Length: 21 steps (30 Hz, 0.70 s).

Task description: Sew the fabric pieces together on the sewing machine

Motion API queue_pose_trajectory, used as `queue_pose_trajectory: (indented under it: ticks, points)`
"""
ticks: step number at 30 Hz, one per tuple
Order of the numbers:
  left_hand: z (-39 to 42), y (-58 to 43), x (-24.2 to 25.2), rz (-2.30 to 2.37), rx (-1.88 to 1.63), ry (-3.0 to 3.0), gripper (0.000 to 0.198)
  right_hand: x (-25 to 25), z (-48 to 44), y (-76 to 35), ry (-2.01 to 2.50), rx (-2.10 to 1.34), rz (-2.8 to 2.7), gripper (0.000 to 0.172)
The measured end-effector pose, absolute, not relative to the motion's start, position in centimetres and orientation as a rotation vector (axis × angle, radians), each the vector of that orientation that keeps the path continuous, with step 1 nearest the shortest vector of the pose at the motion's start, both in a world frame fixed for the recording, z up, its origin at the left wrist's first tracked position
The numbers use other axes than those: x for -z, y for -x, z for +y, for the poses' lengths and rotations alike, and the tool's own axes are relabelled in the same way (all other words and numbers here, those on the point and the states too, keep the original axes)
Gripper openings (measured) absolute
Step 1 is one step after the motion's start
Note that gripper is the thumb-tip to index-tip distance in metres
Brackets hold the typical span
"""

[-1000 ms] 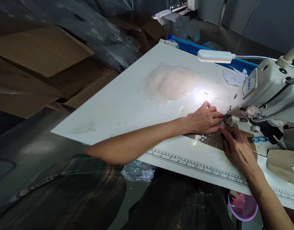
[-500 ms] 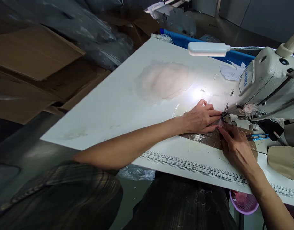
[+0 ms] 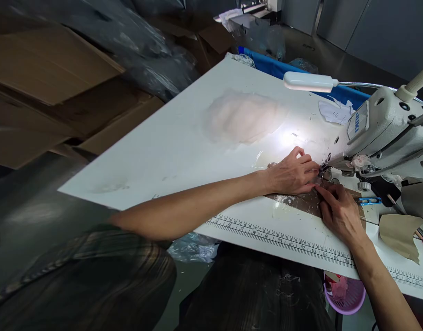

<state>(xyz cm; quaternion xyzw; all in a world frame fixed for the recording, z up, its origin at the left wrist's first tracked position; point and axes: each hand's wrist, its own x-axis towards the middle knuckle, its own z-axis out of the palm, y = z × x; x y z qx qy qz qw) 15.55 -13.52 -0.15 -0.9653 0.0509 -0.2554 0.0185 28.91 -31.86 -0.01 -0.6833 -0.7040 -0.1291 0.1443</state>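
Observation:
My left hand [image 3: 294,174] lies beside the presser foot [image 3: 322,171] of a white sewing machine [image 3: 380,124]. Its thumb and first fingers are closed on a small piece of pale sheer fabric [image 3: 314,180], mostly covered by the fingers. Just in front of the needle area, my right hand [image 3: 342,214] pinches the near edge of this fabric between thumb and curled fingers. The two hands' fingertips almost meet. Beneath them is a brown taped plate [image 3: 301,202]. A soft heap of sheer pale pink fabric [image 3: 246,117] rests on the white table [image 3: 184,151].
A lamp [image 3: 310,82] shines over the table. Blue thread snips [image 3: 370,201] and a tan scrap [image 3: 401,234] lie right of my right hand. A printed ruler [image 3: 283,241] runs along the front edge. A purple basket [image 3: 349,299] stands below; cardboard boxes [image 3: 53,64] are at left.
The camera view has shifted slightly. Both hands keep their places at the presser foot, with only slight finger movement, and the fabric heap lies as before.

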Motion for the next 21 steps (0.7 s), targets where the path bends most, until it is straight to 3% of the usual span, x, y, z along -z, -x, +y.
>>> queue_pose_trajectory:
  ticks: [13, 21]
  points:
    - [-13.3, -15.3, -0.3, 0.277, 0.708, 3.13, 0.032, -0.6, -31.9, -28.6, 2.042, 0.355, -2.073, 0.04]
    - [-13.3, -15.8, -0.3, 0.109, 0.623, 3.12, 0.029, -1.0, -31.1, -28.1, 2.229, 0.222, -1.97, 0.043]
